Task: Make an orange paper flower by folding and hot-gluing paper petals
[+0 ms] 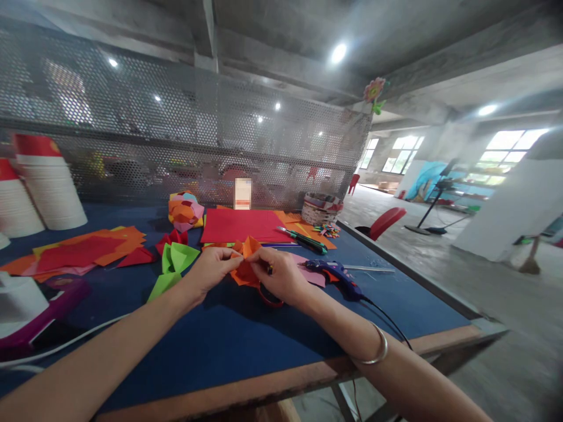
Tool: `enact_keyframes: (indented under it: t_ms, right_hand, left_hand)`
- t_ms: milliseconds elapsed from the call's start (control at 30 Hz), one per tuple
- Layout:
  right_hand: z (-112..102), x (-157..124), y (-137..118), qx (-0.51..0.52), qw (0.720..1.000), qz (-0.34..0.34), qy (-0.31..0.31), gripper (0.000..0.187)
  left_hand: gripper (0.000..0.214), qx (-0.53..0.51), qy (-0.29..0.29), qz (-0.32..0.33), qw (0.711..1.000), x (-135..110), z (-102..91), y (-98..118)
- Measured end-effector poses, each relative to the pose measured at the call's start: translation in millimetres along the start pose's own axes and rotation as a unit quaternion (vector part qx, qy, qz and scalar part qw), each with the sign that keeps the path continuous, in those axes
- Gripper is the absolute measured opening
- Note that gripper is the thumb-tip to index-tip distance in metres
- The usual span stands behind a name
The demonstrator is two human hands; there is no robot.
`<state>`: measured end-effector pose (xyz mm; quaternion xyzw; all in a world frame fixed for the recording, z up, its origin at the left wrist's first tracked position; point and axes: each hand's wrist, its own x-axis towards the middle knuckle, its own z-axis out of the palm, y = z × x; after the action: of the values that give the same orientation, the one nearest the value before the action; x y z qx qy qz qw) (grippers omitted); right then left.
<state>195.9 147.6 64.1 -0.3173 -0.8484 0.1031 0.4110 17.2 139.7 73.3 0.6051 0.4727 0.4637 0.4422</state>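
Observation:
Both my hands meet over a folded orange paper piece (247, 258) at the middle of the blue table (229, 340). My left hand (210, 271) pinches its left edge with closed fingers. My right hand (281, 276) is closed on its right side, with a small dark object at the fingertips that I cannot make out. A red loop, perhaps scissor handles (269, 298), lies under my right hand. A blue glue gun (336, 275) rests just right of it.
Green folded paper (173, 264), red folded paper (172, 239) and loose orange and red sheets (83, 251) lie left. A red sheet (244, 225), green-handled scissors (303, 237), a multicoloured paper ball (185, 211) and a basket (321, 209) sit behind. White cups (48, 187) stand far left. A mesh screen (176, 135) backs the table.

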Motion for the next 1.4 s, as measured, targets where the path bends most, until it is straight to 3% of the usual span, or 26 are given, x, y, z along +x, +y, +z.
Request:
enact_keyframes:
  t_ms: [200,400,600,767,1000,1267,1400]
  right_hand:
    - [-4,2,1,-0.021,0.999,-0.022,-0.032,0.022]
    - [-6,1,0,-0.038,0.998,-0.019,-0.05,0.021]
    - [-1,1,-5,0.052,0.995,0.081,-0.024,0.013]
    - [1,3,-2,0.092,0.985,0.139,-0.034,0.015]
    - [1,1,-2,-0.009,0.994,0.105,-0.033,0.011]
    - [3,-3,-6,-0.1,0.993,0.043,-0.046,0.011]
    - [5,-4,-5,-0.109,0.993,0.034,-0.03,0.012]
  left_hand:
    - [0.021,-0.054,-0.011,-0.066,0.996,-4,2.3,5]
    - [0.022,-0.03,-0.023,-0.065,0.997,-3,1.2,1]
    - [0.022,0.094,0.001,0.038,0.995,2,-2.3,-6]
    - [0.021,0.219,0.034,0.142,0.965,0,-2.0,-6]
    - [0.022,0.284,0.028,0.157,0.946,-3,-0.4,-6]
    - [0.015,0.273,0.003,0.151,0.95,-5,0.5,-1]
    - [0.015,0.338,0.037,0.193,0.92,-12,5.6,1]
